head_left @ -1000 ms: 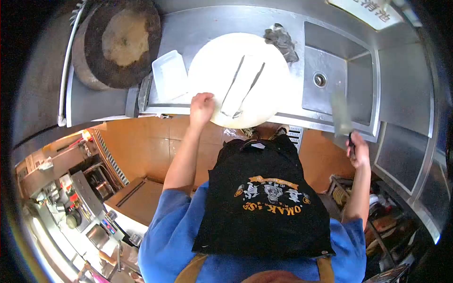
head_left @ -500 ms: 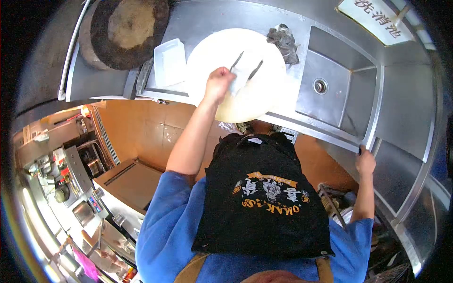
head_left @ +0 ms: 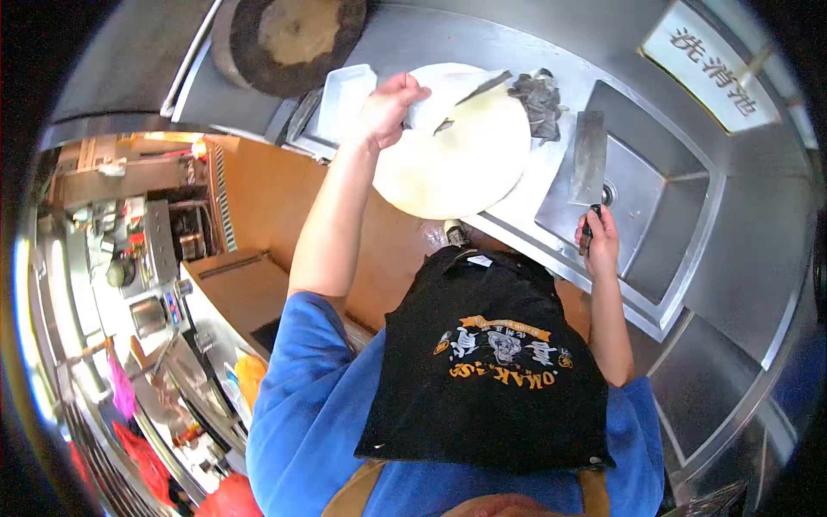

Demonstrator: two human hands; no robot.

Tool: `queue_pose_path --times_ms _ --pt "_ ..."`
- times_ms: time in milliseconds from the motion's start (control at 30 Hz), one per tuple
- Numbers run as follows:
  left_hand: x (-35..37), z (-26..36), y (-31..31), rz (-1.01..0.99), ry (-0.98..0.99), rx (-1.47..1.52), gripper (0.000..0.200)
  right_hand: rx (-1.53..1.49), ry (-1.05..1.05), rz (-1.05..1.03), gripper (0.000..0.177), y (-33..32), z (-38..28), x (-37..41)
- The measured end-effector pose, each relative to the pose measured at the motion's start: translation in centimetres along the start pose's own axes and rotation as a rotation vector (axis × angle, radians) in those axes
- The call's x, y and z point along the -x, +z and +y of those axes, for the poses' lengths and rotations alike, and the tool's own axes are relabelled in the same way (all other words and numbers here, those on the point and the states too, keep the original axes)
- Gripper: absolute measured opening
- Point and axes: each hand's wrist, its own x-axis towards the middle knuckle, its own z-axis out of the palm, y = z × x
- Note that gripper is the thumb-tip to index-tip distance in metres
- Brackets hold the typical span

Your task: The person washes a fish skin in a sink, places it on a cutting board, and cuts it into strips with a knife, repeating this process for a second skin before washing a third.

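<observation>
My left hand (head_left: 394, 108) is closed over the far left part of a round white cutting board (head_left: 457, 177). It grips one end of a pale, thin piece with dark edges (head_left: 435, 108), smeared by motion; its kind I cannot make out. One dark strip stretches right, toward the board's far edge. My right hand (head_left: 601, 239) is wrapped around the dark handle of a cleaver (head_left: 588, 159). The broad blade points away from me, above the near left part of the metal sink (head_left: 642, 233), with nothing touching it.
A white plastic tub (head_left: 345, 95) stands left of the board. A crumpled dark grey bundle (head_left: 538, 103) lies between board and sink. Back left is a thick round wooden block (head_left: 297, 34). A wall sign (head_left: 711, 65) hangs behind the sink.
My right hand has come up from the sink's front edge, and the cleaver blade now shows. My left hand has moved up the board with the pale piece. The view has shifted.
</observation>
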Motion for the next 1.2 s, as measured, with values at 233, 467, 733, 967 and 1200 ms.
queue_pose_path --times_ms 233,467,733,967,1200 --pt "4.6 -16.3 -8.8 0.277 -0.327 0.318 0.029 0.173 0.055 -0.065 0.012 -1.5 0.9 0.6" --pt "5.8 -17.3 -8.7 0.236 -0.375 0.099 0.039 0.310 0.040 -0.238 0.025 0.2 0.1 1.0" --pt "5.5 -15.8 -7.8 0.032 -0.530 -0.139 0.017 0.505 0.169 -0.433 0.025 4.8 -1.4 0.1" --pt "5.5 -11.8 -5.9 0.007 -0.412 0.121 0.019 0.560 0.214 -0.446 0.032 7.8 -0.3 -2.9" --pt "0.7 -7.4 -4.2 0.048 -0.143 0.235 0.032 0.497 0.079 -0.400 0.033 13.8 1.9 -8.0"
